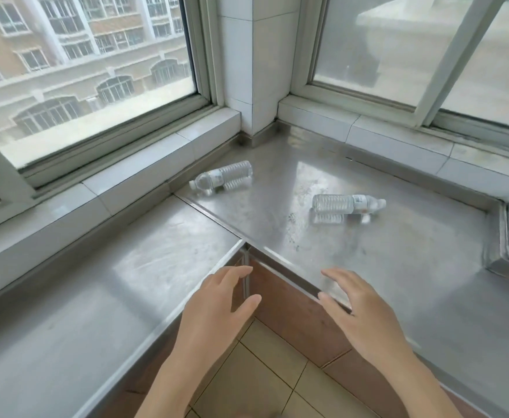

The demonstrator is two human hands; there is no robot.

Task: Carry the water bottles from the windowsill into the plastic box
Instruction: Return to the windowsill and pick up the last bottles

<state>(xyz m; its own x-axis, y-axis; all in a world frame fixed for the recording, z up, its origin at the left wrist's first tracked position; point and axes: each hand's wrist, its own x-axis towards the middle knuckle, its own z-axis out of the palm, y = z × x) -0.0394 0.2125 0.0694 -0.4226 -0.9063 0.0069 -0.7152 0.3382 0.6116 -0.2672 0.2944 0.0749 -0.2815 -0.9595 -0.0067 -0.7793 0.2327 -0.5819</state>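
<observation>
Our empty left hand (217, 300) and right hand (356, 309) hover spread, both clear ribbed plastic water bottles (221, 178) (347, 204) unmoved on the steel windowsill (398, 251).

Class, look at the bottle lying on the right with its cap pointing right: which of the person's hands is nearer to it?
The right hand. It hovers open just below the right bottle, over the counter edge. The left hand, also open, sits further to the bottle's lower left.

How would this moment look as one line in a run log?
stage: reaching | left hand: open, empty | right hand: open, empty | left bottle: lying on windowsill | right bottle: lying | box: unseen
</observation>
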